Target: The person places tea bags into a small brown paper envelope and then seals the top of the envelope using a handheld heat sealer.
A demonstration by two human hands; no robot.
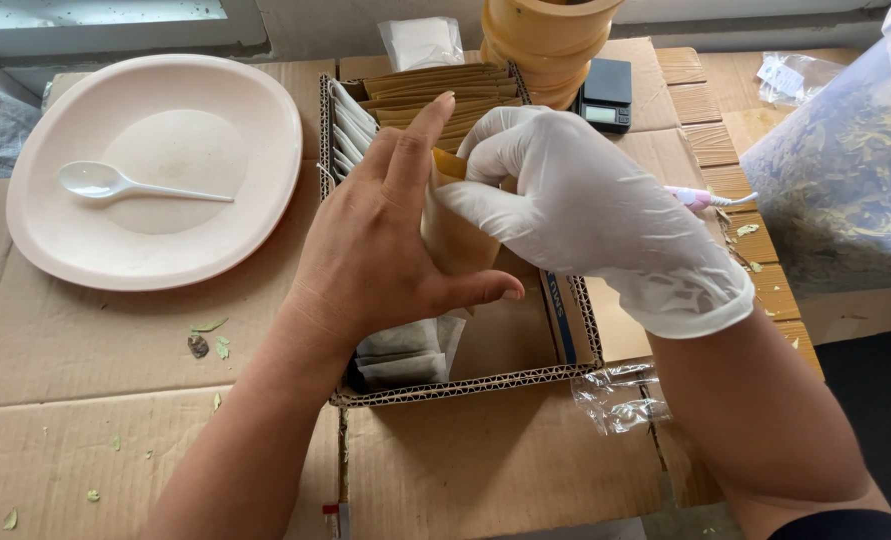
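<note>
My bare left hand (380, 250) is spread open, its palm pressed against a brown paper pouch (455, 240) that stands over an open cardboard box (465, 385). My right hand (585, 205), in a white glove, pinches the top of the same pouch from the other side. The box holds a row of brown pouches (445, 95) at its far end, white sachets (350, 130) along the left wall and several more white sachets (405, 355) at the near end under my left hand.
A pale pink plate (155, 170) with a white plastic spoon (115, 183) lies at the left on flattened cardboard. A small black scale (605, 95), stacked tan rolls (545, 40) and a big clear bag of dried leaves (845, 170) are at the right. Crumpled clear plastic (620, 395) lies by the box.
</note>
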